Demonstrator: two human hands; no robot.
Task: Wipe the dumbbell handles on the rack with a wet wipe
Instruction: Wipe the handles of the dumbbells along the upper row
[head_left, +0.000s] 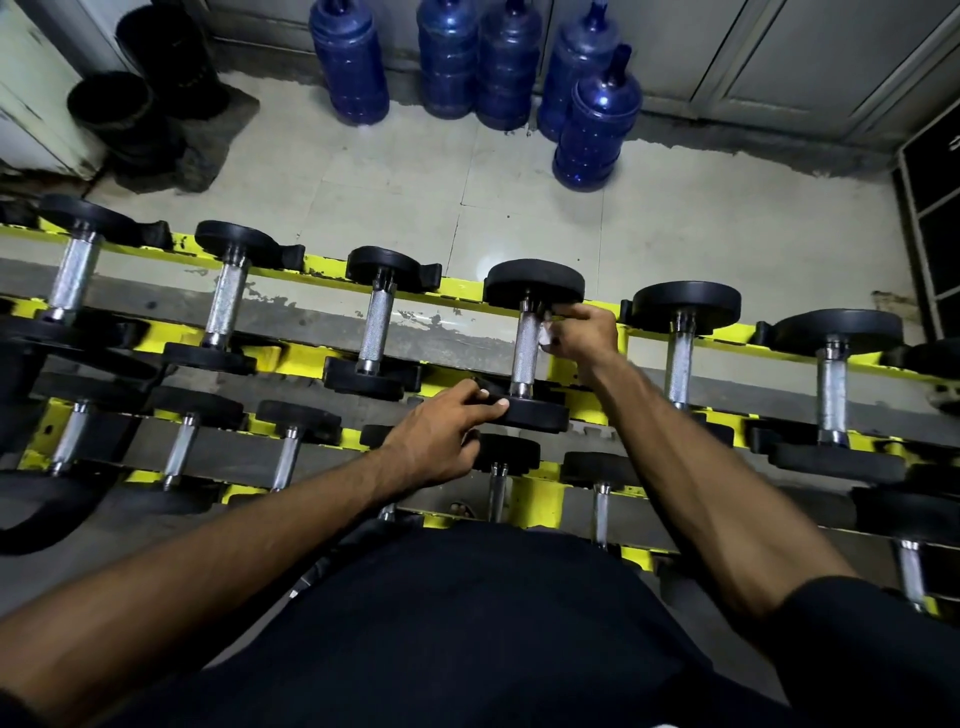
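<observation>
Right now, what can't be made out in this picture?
Head view:
- Wet wipe: the right hand covers all but a white scrap.
- Left hand: unclear whether it grips or only rests on the dumbbell plate.
- Lowest rack row: hidden behind the person's dark torso.
- Rightmost dumbbell: cut off by the frame edge.

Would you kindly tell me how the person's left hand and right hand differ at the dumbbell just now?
The right hand pinches a white wipe at the far end of the handle; the left hand holds no wipe. The left hand's fingers lie fairly straight on the near black head, while the right hand's are curled. The right hand reaches farther than the left hand. Both are at the same top-row dumbbell.
</observation>
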